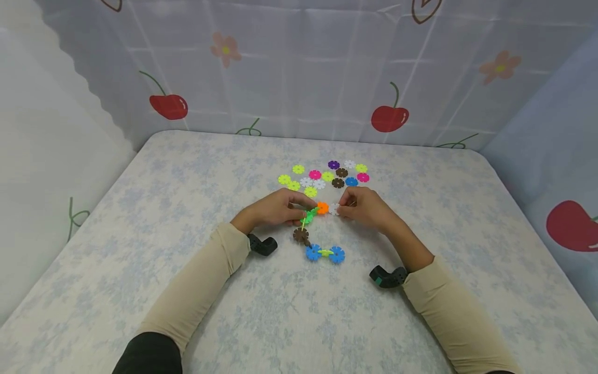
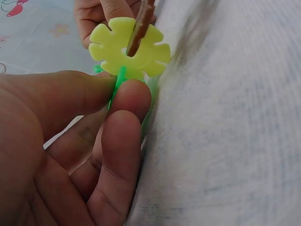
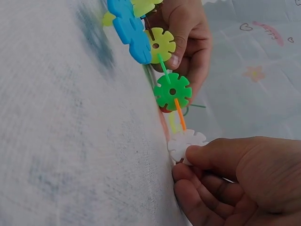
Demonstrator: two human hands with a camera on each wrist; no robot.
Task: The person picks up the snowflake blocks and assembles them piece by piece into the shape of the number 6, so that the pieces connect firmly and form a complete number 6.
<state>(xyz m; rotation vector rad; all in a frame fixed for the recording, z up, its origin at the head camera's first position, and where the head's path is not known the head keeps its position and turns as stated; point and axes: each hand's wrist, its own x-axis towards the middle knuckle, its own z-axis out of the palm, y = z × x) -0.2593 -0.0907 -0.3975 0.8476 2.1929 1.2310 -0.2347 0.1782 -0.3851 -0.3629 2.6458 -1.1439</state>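
Observation:
A curved chain of notched plastic snowflake discs lies between my hands. My left hand (image 1: 279, 208) pinches a green disc (image 2: 117, 84) between thumb and fingers. Next to that grip, a yellow disc (image 2: 106, 52) has a brown disc (image 2: 143, 23) slotted into it. At the chain's other end, my right hand (image 1: 366, 208) pinches a white disc (image 3: 181, 143), which touches the edge of an orange disc (image 1: 322, 208). Brown discs (image 1: 301, 235) and two blue discs (image 1: 337, 254) form the nearer part of the chain, with a yellow disc (image 1: 325, 253) between the blue ones.
Loose discs in several colours lie beyond the hands, among them a purple disc (image 1: 334, 164), a pink disc (image 1: 363, 177) and a blue disc (image 1: 351, 182). A patterned cloth covers the table (image 1: 299, 322). Behind it hangs a curtain (image 1: 299, 67) with cherry prints.

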